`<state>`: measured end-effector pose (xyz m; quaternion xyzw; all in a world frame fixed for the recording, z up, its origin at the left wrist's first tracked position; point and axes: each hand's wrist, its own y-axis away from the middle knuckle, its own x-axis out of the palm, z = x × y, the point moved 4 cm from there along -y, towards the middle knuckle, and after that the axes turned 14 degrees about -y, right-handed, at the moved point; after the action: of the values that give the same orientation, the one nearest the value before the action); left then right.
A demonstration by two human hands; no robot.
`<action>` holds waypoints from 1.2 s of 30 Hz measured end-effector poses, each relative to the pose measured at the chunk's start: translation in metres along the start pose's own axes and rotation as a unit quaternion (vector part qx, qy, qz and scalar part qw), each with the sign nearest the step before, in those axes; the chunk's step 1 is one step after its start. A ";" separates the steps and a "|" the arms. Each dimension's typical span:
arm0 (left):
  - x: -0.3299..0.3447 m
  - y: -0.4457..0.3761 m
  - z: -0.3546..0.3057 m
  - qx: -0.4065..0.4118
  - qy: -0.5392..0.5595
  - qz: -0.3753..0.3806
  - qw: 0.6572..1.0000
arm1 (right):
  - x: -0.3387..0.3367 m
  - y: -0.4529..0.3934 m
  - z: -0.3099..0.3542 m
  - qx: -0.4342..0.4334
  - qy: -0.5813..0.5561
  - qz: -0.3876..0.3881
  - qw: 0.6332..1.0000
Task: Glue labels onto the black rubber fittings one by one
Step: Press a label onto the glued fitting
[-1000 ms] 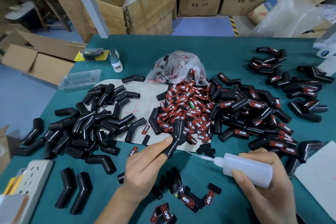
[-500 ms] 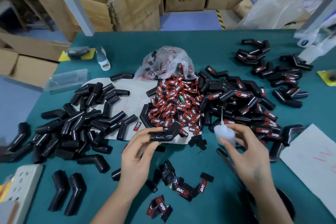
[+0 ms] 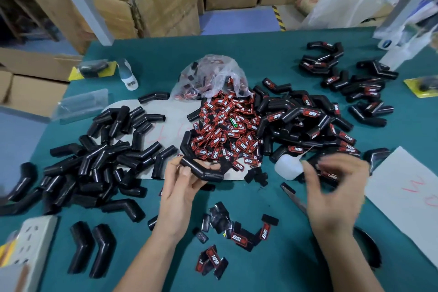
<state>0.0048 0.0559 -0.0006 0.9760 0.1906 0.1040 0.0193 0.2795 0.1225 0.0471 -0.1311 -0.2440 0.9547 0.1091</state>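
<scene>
Black rubber fitting [image 3: 201, 169] pinched in left hand [image 3: 182, 187], glue bottle [image 3: 288, 168] lying beside blurred, loosely spread right hand [image 3: 331, 187]; next judged: pick label from red pile [image 3: 225, 130].

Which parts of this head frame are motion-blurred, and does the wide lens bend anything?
Head view: the right hand is smeared by motion, fingers indistinct; the left hand and the fitting it grips are sharp. The label pile reads clearly. The table far edge slopes and bows from the wide lens, and the frame's corners look soft.
</scene>
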 end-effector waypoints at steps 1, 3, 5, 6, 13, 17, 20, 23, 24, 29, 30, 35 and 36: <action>-0.001 0.000 -0.001 -0.002 0.004 -0.005 1.000 | 0.001 0.007 0.013 -0.082 -0.005 -0.010 0.997; -0.002 -0.001 -0.001 -0.013 0.010 -0.019 1.000 | 0.023 0.021 0.028 -0.143 -0.027 0.073 0.987; -0.003 -0.003 0.000 -0.021 0.011 -0.031 0.999 | 0.060 0.031 0.027 -0.109 0.006 0.214 0.971; -0.004 -0.004 0.000 -0.019 0.010 -0.033 0.999 | 0.078 0.034 0.022 -0.097 0.042 0.264 0.959; -0.009 -0.005 0.005 -0.073 0.012 -0.001 0.997 | 0.135 0.033 -0.014 -0.057 0.230 0.368 0.899; -0.006 -0.001 0.000 -0.093 0.035 0.088 0.991 | 0.133 0.028 -0.014 -0.062 0.203 0.346 0.914; -0.010 0.002 -0.003 -0.054 -0.018 0.127 0.990 | 0.124 0.029 -0.011 0.022 0.069 0.315 0.947; -0.014 -0.001 -0.007 -0.032 -0.081 0.120 0.989 | 0.112 0.029 -0.011 0.216 -0.129 0.294 0.922; -0.015 -0.002 -0.007 -0.026 -0.104 0.107 0.988 | 0.108 0.029 -0.009 0.264 -0.187 0.294 0.899; -0.019 -0.005 -0.007 0.003 -0.141 0.044 0.989 | 0.104 0.029 0.001 0.336 -0.316 0.286 0.840; -0.019 -0.005 -0.008 0.007 -0.151 0.044 0.988 | 0.105 0.030 0.003 0.328 -0.320 0.292 0.839; -0.021 -0.006 -0.010 0.029 -0.228 0.042 0.972 | 0.103 0.033 0.006 0.311 -0.329 0.290 0.843; -0.021 -0.006 -0.009 0.031 -0.234 0.039 0.971 | 0.103 0.033 0.006 0.310 -0.337 0.280 0.844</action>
<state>-0.0185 0.0532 0.0037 0.9800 0.1454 -0.1327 0.0290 0.1760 0.1197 0.0152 0.1769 0.0897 0.9557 -0.2173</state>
